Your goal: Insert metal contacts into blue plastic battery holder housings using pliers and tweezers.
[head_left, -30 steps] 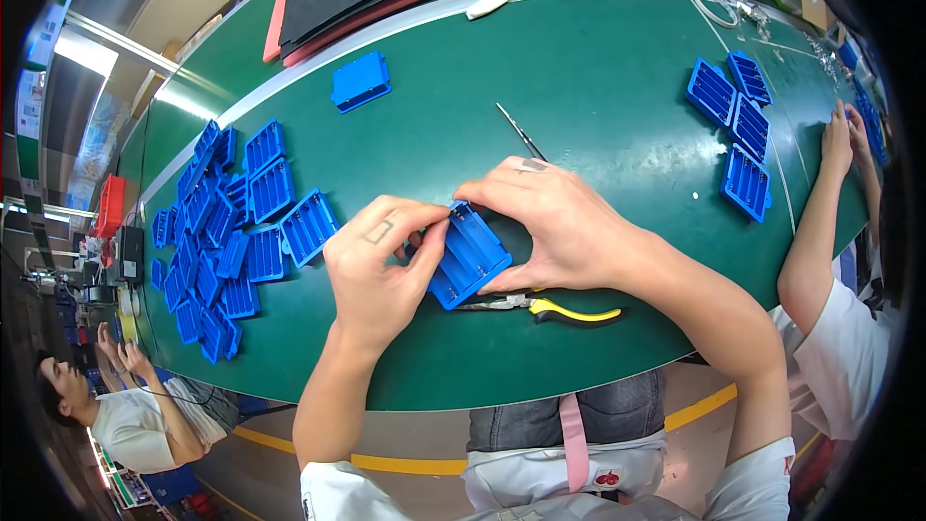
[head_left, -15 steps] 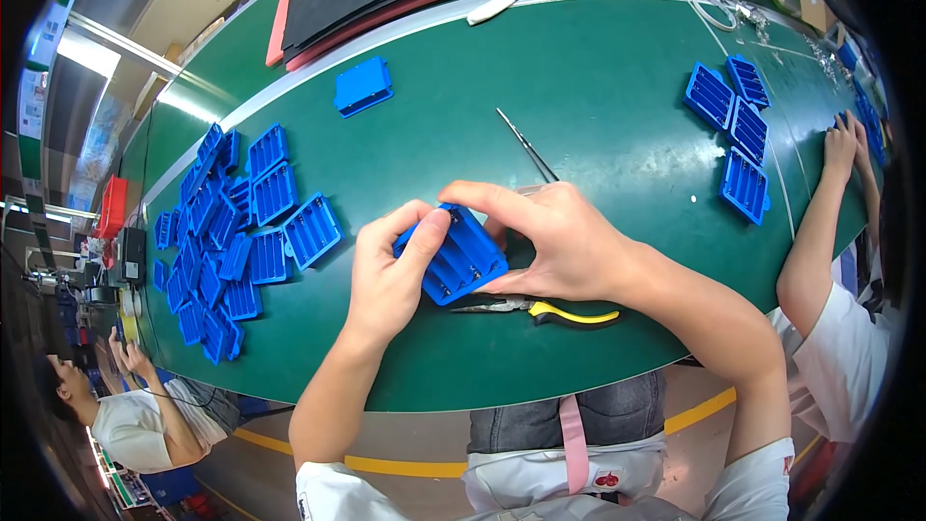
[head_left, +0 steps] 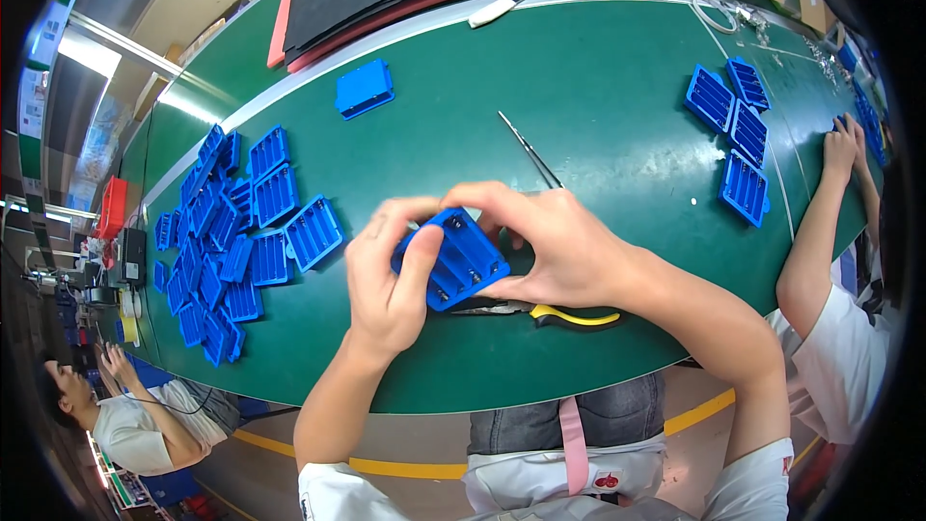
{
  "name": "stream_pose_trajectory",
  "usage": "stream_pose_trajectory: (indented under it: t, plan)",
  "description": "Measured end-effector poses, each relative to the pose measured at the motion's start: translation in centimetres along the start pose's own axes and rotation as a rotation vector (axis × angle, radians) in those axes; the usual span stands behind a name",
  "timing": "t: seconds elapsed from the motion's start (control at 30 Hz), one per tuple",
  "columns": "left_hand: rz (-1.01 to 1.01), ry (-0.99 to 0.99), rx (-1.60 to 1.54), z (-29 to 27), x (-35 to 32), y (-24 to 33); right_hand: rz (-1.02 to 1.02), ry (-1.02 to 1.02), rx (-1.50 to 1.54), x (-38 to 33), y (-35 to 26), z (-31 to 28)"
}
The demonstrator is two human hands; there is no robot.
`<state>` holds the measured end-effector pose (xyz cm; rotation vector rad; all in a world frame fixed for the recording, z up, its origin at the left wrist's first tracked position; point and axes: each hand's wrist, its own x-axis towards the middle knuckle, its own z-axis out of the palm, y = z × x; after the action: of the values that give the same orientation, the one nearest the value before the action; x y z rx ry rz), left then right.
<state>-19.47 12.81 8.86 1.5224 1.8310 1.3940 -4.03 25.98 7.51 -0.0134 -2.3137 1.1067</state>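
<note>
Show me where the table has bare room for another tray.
Bare: between the tweezers and the four trays at right, bar a white speck; also between the lone overturned tray and the tweezers. Crowded: the tray pile at left, and around left hand, right hand, held tray and pliers.

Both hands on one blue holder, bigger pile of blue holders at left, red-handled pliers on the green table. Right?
Not quite: the pliers have yellow-and-black handles, not red, as the head view shows. The rest stands: left hand and right hand on one blue holder, bigger pile of blue holders at left, pliers on the green table.
</note>
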Motion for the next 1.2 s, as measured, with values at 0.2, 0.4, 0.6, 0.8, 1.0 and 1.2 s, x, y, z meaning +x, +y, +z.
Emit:
stream_pose_trajectory:
  t: [0.2,0.4,0.6,0.8,1.0,1.2]
  plan:
    - [0.317,-0.188,0.457,-0.6,0.6,1.2,0.296,0.120,0.122,0.2,-0.4,0.2]
    - [0.348,-0.044,0.601,1.8,0.1,1.1,0.295,0.118,0.191,0.5,-1.0,0.2]
    - [-0.030,0.158,0.017,0.2,0.7,-1.1,0.200,0.025,-0.361,-0.2,-3.6,-1.9]
    - [-0.223,0.306,-0.545,-1.7,1.4,-2.4,0.180,-0.216,-0.761,-5.5,-5.6,-2.1]
    - [-0.279,0.084,-0.633,-2.4,1.6,-2.4,0.053,-0.382,-0.810,-5.6,-3.7,-1.4]
    - [-0.190,0.243,-0.627,-2.3,1.7,-1.5,0.360,-0.070,0.139,-4.1,-3.6,-3.6]
